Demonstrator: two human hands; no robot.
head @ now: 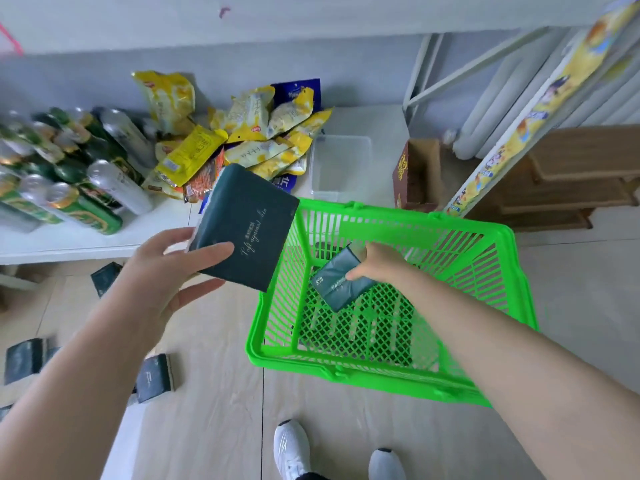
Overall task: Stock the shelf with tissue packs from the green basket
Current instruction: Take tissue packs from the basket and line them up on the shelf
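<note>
Two dark green packs are being handled in the head view: the left hand (166,271) is grasping a large tissue pack (249,220) in its grip, raised beside the white shelf (86,244), while the right hand (381,265) is pinching a second pack (334,285) in its grip inside the green basket (363,374). Several more packs (154,377) are lying on the lower level at left. The basket is looking nearly emptied, so the job is probably nearing its end, though dark patches under the mesh are making leftovers hard to rule out
</note>
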